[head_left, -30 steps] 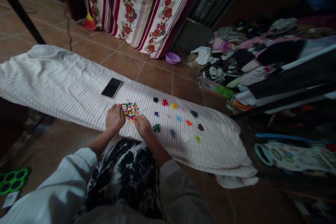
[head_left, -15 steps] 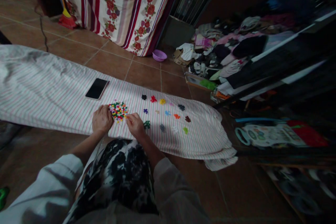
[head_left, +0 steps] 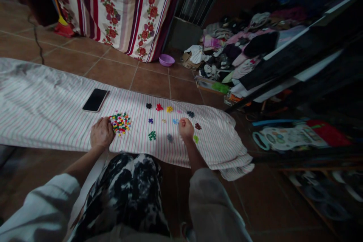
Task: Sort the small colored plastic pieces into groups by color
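Observation:
A heap of small mixed-colour pieces (head_left: 121, 124), too small to name, lies on the striped cloth (head_left: 65, 109). My left hand (head_left: 102, 133) rests palm down against its left side, fingers stretched toward the pieces. My right hand (head_left: 186, 128) is over the small sorted clusters, its fingers pinched together; whatever they hold is hidden. Just left of those fingers is the light blue cluster (head_left: 175, 121). The orange cluster is covered by the hand. Around it lie a dark brown cluster (head_left: 197, 126), a lime green cluster (head_left: 196, 138) and a grey cluster (head_left: 169, 137).
A phone (head_left: 95, 100) lies on the cloth beyond my left hand. Black (head_left: 149, 106), red (head_left: 159, 107), yellow (head_left: 169, 109) and dark green (head_left: 152, 135) clusters stand between the heap and my right hand. A purple basin (head_left: 166, 60) sits on the tiled floor.
My right hand has moved right, from the edge of the mixed heap to the sorted clusters, fingers still pinched. My left hand stays beside the heap. The view has shifted slightly.

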Available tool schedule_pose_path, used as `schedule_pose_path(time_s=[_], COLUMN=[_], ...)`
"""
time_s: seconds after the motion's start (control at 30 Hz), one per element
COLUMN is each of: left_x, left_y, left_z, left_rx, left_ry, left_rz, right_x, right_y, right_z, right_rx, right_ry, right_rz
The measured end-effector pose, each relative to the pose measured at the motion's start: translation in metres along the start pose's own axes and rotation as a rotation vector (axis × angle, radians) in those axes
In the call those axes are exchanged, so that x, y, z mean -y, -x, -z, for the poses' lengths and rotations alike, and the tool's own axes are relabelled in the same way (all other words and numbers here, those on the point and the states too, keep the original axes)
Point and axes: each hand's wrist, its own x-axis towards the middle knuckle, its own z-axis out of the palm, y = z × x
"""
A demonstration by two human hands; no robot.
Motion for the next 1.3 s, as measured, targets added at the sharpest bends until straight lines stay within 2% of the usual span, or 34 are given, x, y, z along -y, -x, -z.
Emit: schedule_pose_path(time_s=[0.1, 0.2, 0.33, 0.7, 0.93, 1.1, 1.2, 1.3], left_x=[0.0, 0.001, 0.002, -0.002, 0.0, 0.001, 0.001, 0.002], left_y=[0.0, -0.001, -0.001, -0.001, -0.001, -0.002, -0.002, -0.001], left_z=[0.0, -0.001, -0.002, 0.002, 0.001, -0.001, -0.002, -0.004], left_rx=[-0.007, -0.016, -0.022, -0.007, 0.005, 0.007, -0.009, -0.016], left_ry=[-0.001, -0.014, -0.024, -0.026, -0.028, -0.009, 0.011, 0.025], left_rz=[-0.01, -0.021, -0.027, -0.025, -0.015, 0.001, 0.005, 0.007], right_x=[-0.023, -0.038, -0.048, -0.059, -0.058, -0.054, -0.042, -0.018], right_y=[-0.019, -0.03, -0.036, -0.038, -0.034, -0.036, -0.037, -0.032], right_z=[0.017, 0.023, 0.019, 0.013, 0.017, 0.019, 0.019, 0.013], right_rx=[0.045, 0.104, 0.141, 0.139, 0.127, 0.064, -0.001, -0.039], right_ry=[0.148, 0.225, 0.219, 0.171, 0.076, 0.077, 0.084, 0.034], right_rz=[-0.103, -0.161, -0.158, -0.129, -0.136, -0.16, -0.098, 0.0])
